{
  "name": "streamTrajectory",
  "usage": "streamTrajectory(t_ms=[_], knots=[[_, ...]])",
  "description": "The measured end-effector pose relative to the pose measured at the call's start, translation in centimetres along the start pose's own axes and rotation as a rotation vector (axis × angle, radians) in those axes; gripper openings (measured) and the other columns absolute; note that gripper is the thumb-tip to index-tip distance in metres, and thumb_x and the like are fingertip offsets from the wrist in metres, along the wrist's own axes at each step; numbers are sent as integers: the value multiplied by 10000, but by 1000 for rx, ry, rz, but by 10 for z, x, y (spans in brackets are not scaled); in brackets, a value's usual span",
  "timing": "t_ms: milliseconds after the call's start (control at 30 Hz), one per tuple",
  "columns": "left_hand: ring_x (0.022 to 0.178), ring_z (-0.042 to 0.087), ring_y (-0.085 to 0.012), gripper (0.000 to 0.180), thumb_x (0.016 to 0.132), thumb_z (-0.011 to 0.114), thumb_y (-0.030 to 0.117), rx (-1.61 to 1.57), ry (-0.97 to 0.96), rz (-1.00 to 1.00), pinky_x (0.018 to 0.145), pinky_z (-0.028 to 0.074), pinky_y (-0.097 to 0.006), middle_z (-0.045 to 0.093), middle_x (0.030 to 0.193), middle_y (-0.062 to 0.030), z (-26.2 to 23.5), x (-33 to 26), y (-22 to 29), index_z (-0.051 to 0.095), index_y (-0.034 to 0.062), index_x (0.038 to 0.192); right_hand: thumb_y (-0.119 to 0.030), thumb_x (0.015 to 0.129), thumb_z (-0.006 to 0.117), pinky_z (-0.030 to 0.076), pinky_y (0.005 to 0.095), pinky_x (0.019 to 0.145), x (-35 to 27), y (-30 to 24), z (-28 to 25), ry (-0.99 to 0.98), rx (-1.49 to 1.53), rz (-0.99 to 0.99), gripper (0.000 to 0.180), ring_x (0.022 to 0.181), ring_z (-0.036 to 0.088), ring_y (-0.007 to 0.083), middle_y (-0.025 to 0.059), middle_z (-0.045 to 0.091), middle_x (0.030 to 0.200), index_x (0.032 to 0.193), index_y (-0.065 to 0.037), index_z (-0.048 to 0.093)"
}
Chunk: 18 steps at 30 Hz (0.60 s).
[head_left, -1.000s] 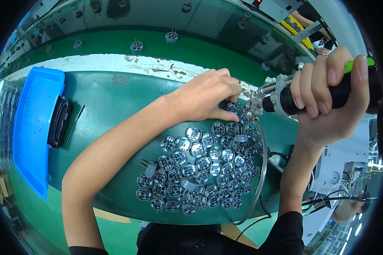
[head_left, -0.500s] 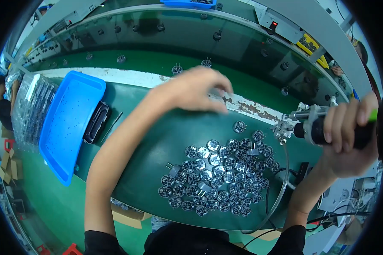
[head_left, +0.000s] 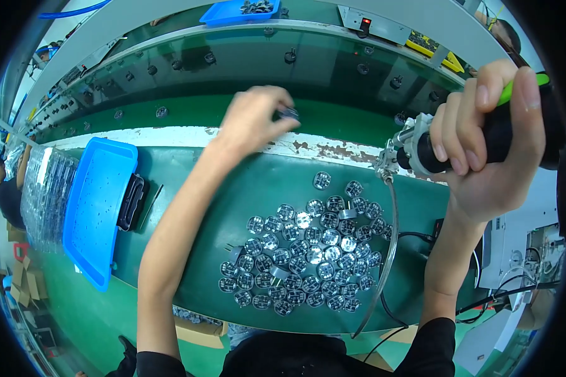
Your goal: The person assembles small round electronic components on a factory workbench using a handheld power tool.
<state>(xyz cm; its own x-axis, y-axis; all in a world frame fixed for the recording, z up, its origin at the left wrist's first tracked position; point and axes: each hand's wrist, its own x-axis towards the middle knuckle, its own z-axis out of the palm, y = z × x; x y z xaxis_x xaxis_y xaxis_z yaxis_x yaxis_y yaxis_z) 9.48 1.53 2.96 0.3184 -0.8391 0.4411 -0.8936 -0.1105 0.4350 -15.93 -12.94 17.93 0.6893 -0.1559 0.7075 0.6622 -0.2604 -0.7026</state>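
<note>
My left hand (head_left: 255,119) is over the worn white ledge at the near edge of the green belt. Its thumb and fingers pinch a small dark round component (head_left: 287,114), partly hidden by the fingers. My right hand (head_left: 493,147) is wrapped round a black cylindrical hand tool (head_left: 424,152), raised at the right. A metal fitting (head_left: 388,158) forms the tool's front end, and a clear hose (head_left: 393,239) hangs from it. Below lie several round silver components (head_left: 313,235) with dark faces, grouped on the green table (head_left: 198,264). A few are on their sides with pins showing.
At the left are a blue tray (head_left: 100,213), a black plastic holder (head_left: 132,201), a thin rod (head_left: 151,207) and stacked clear plastic trays (head_left: 47,195). Spaced components ride the green belt (head_left: 195,113). Black cables (head_left: 415,235) lie at the right. Other people are beyond the belt and far left.
My left hand has moved left and slightly up, and now pinches a round component. My right hand has raised the tool and brought it left. The whole view has shifted a little.
</note>
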Motion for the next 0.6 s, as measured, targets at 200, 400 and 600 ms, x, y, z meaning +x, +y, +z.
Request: streamTrajectory(t_ms=[200, 400, 600], knots=[[1093, 599, -252, 294, 813, 848, 274, -288, -298, 205, 975, 413, -408, 700, 1043, -29, 47, -11, 67, 738, 103, 1025, -377, 1123, 258, 366, 241, 482, 2, -7, -8, -86, 27, 47, 415, 413, 326, 74, -32, 367, 543, 974, -71, 495], [1107, 546, -233, 293, 815, 848, 283, -364, -353, 167, 988, 361, -407, 666, 1039, 6, 49, -16, 61, 733, 114, 1026, -371, 1125, 251, 366, 249, 455, 6, 23, 5, -93, 82, 126, 421, 399, 310, 73, -37, 349, 522, 954, -72, 493], [1141, 554, -238, 296, 794, 864, 271, -383, -345, 154, 1001, 370, -409, 694, 1114, -2, 52, -16, 61, 721, 96, 985, -377, 1123, 269, 353, 241, 436, 3, 36, 15, -47, 65, 132, 415, 391, 295, 64, -41, 336, 515, 921, -83, 481]])
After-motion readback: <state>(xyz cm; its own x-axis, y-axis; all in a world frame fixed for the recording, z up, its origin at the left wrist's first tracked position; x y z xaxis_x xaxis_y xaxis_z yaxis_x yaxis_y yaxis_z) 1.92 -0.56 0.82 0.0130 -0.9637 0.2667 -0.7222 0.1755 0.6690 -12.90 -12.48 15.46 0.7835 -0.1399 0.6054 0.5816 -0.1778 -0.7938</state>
